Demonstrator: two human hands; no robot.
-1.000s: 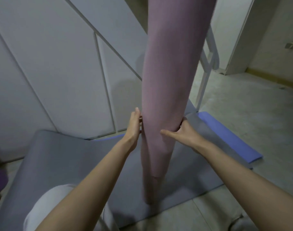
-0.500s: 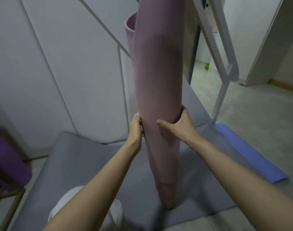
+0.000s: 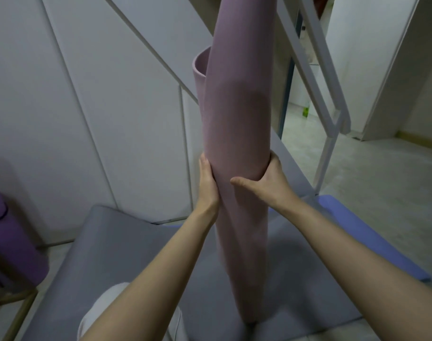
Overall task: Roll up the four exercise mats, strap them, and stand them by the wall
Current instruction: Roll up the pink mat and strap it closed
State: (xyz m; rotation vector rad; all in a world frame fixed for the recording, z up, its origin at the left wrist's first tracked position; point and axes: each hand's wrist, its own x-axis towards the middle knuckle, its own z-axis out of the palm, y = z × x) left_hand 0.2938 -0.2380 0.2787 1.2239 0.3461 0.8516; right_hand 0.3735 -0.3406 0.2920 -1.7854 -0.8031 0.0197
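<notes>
Pink mat [image 3: 237,124] upright on grey mat [image 3: 126,242]

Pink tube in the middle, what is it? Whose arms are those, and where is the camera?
The picture comes from a camera worn on a person's head, looking down, so the arms are that person's own. The tube is a rolled-up exercise mat, the pink mat, standing on end on a flat grey mat on the floor. The right hand wraps round it. The left hand presses flat against its other side. A blue mat lies flat to the right, and a purple roll sits at the left, near the white wall.
</notes>
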